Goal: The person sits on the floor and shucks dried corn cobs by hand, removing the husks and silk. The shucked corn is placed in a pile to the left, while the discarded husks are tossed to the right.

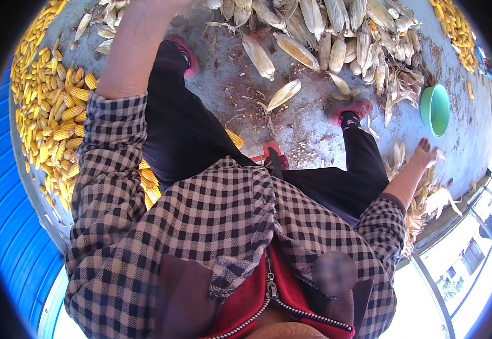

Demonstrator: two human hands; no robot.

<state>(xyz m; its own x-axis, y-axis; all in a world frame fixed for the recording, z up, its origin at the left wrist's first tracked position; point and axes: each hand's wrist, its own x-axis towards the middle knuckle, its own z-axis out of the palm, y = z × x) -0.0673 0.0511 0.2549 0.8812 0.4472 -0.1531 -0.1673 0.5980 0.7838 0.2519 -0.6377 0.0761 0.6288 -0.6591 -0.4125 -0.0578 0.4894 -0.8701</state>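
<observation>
My left forearm reaches forward, and only a blurred edge of my left hand (178,4) shows at the top rim; its fingers are out of view. My right hand (426,155) is stretched out to the right above a pile of loose corn husks (424,199). Its fingers are blurred, with a pale scrap of husk at its edge; whether it is held I cannot tell. Before me lies a heap of corn ears in dry husks (335,21). A partly opened ear (297,51) and a single husked-over ear (285,95) lie nearer my feet.
Bare yellow corn cobs (65,114) are heaped at my left, and more (453,31) lie far right. A green plastic basin (435,111) stands beyond my right hand. Loose kernels (309,148) litter the concrete floor. Between my knees is a red object (272,148), partly hidden.
</observation>
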